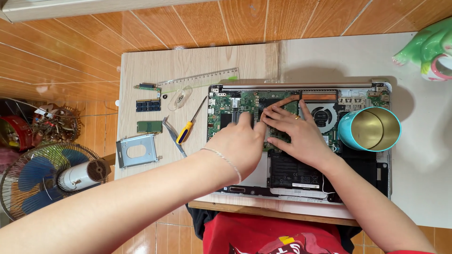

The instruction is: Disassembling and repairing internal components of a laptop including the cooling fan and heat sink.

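Both hands, left hand [240, 141] and right hand [296, 131], are pressing flat, grasping nothing, on the laptop [301, 141] circuit board; screwdriver [188, 126] is lying left of laptop.

A single head-worn view looks almost straight down, from close above. The surface [197, 61] fills the middle and right of the frame, with the opened laptop [301, 141] near centre. Both forearms enter from the bottom edge, and the wearer's red lap shows at bottom centre. Tiled floor [61, 51] runs along the top and left, a fan [47, 176] at lower left.
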